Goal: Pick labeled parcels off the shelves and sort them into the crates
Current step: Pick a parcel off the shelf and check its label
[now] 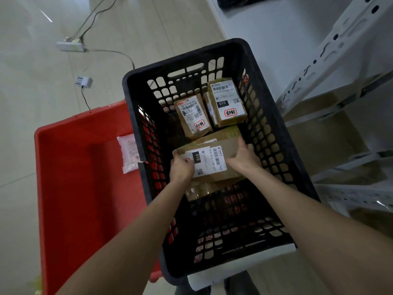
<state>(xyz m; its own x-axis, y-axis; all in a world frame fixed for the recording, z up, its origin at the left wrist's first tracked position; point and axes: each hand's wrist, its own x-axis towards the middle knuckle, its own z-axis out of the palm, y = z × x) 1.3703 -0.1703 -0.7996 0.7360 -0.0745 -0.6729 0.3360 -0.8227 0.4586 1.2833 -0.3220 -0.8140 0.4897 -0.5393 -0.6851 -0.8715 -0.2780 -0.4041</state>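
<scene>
Both my arms reach down into a black slatted crate. My left hand and my right hand grip the two ends of a brown cardboard parcel with a white "010" label. It lies low in the crate on top of other brown parcels. Two more labeled parcels stand at the crate's far end, one on the left and one on the right. A tape-wrapped parcel shows just under the held one.
A red crate sits left of the black one, holding a white padded pouch. White metal shelving with brown boxes stands on the right. A power strip, a cable and a small adapter lie on the floor beyond.
</scene>
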